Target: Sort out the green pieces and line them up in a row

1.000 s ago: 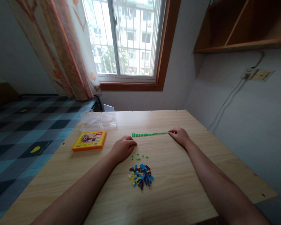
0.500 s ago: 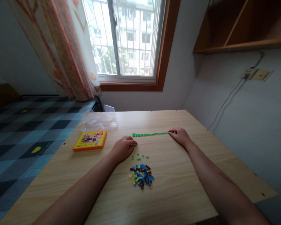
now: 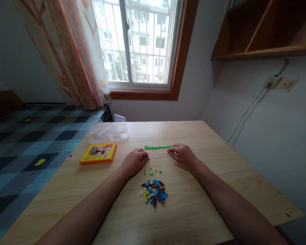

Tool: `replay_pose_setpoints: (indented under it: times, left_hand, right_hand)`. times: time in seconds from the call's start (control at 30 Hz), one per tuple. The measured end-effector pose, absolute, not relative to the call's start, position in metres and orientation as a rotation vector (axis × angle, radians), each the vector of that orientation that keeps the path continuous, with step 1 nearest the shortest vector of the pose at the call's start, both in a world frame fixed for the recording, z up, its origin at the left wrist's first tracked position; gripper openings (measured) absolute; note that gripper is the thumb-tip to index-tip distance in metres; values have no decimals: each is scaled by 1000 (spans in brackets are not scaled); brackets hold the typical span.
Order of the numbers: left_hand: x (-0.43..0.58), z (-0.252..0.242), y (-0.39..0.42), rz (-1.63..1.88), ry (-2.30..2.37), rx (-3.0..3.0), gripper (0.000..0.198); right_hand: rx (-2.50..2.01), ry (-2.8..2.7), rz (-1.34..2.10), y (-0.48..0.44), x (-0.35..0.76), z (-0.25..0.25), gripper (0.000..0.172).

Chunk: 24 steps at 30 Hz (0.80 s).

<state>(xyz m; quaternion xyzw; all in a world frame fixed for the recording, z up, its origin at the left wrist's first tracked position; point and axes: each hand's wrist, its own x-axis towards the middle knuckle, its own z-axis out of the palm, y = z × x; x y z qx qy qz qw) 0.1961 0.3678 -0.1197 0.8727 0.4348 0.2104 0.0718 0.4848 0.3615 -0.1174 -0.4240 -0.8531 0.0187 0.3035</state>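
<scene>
A line of small green toy bricks [image 3: 156, 147] runs across the middle of the wooden table. Its right-hand part is hidden behind my right hand [image 3: 183, 156], whose thumb and fingers are slightly apart with nothing visible between them. My left hand [image 3: 135, 160] rests on the table just in front of the line's left end, closed in a pinch. A green brick [image 3: 149, 159] pokes out at its fingertips. Several loose green bricks [image 3: 155, 170] lie scattered nearer to me. Closer still is a pile of blue, brown and yellow bricks [image 3: 155, 192].
On the left of the table [image 3: 193, 211] lies a yellow-orange box [image 3: 99, 153]. Behind it stands a clear plastic case [image 3: 108, 132]. A bed with a checked cover [image 3: 40, 143] borders the table's left side, and a wall shelf [image 3: 265, 51] hangs at upper right.
My right hand has moved left from the row's far right end to its middle-right part. My left hand has stayed almost in place, still pinching the green brick.
</scene>
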Motion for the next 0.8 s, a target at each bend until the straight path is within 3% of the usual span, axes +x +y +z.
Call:
replay_pose_setpoints:
  times: [0.6,0.8]
  left_hand:
    - [197,-122,368,639,1245,2663,18]
    - [197,-121,366,660,1252,2638,17]
  right_hand:
    - [-942,-2598,70,341,441,-117,32]
    - [-961,-2532,58,344,442,-118,19]
